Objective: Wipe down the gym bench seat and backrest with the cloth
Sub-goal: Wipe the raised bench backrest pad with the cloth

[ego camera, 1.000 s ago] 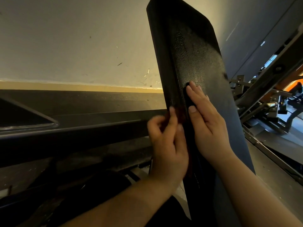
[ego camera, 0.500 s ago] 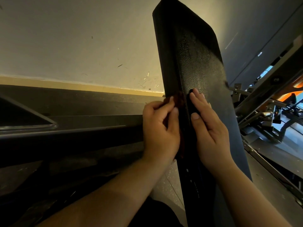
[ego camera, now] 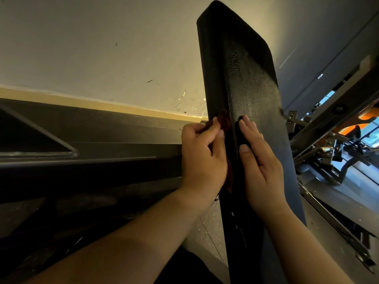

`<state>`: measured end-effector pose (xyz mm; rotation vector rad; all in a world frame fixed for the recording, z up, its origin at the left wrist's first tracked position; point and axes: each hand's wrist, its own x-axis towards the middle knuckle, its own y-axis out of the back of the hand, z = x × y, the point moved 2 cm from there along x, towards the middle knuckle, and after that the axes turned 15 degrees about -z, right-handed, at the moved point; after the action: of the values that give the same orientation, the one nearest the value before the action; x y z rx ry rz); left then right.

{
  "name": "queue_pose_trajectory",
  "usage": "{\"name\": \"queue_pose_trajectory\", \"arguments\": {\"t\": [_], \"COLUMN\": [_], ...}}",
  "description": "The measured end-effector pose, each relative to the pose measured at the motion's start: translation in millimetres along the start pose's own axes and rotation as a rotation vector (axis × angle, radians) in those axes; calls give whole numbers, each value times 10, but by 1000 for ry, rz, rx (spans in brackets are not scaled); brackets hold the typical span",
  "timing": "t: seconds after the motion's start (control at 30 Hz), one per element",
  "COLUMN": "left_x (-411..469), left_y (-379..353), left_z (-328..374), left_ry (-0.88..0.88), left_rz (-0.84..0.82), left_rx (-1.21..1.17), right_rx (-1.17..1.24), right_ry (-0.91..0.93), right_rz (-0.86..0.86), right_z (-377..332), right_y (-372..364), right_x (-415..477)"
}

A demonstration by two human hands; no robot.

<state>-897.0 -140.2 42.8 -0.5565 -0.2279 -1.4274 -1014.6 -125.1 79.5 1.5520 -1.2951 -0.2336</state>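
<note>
Head view looks up along the black backrest (ego camera: 246,78), which stands nearly upright in front of a pale wall (ego camera: 102,48). The left hand (ego camera: 202,158) pinches a dark red cloth (ego camera: 224,119) in curled fingers and holds it against the pad's left edge. The right hand (ego camera: 260,165) lies flat on the front face just beside it, fingers straight. A metal gym frame (ego camera: 328,124) stands to the right.

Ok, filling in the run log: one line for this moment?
step: backrest wipe | left hand: grips cloth on side edge | right hand: flat on backrest front
</note>
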Motion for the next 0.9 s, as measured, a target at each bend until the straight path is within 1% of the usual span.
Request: {"name": "queue_pose_trajectory", "arguments": {"t": [0.07,0.13,0.2,0.27,0.33,0.43,0.5,0.57,0.63,0.7,0.77,0.83,0.9], "left_x": [-241,-613,-845,-703,-340,179,111,-258,-692,-898,-777,-447,-81], "left_y": [-40,-93,-122,-126,-124,-149,-239,-320,-374,-385,-377,-329,-255], "left_z": [-24,-117,-191,-214,-149,-35,-65,-109,-190,-250,-275,-223,-147], "left_ry": [-31,-54,-79,-90,-104,-51,-64,-108,-118,-103,-129,-160,-114], "left_rz": [-1,-43,-80,-57,23,106,115,67,-36,-106,-131,-95,-57], "left_rx": [59,113,115,77,75,86,101,60,-22,11,114,167,179], "right_rx": [7,13,24,30,36,35,50,75,82,90,106,118,119], "right_ry": [2,10,9,13,21,23,25,33,34,29,32,38,42], "right_rz": [7,11,7,9,13,-1,0,7,6,0,-3,2,4], "right_z": [-7,-3,6,8,8,23,40,43,44,50,61,70,75], "right_y": [-1,-2,-5,-4,-2,-4,-9,-8,-9,-11,-11,-12,-10], "right_x": [-8,-16,-21,-19,-11,1,-6,-13,-8,-5,-7,-9,2]}}
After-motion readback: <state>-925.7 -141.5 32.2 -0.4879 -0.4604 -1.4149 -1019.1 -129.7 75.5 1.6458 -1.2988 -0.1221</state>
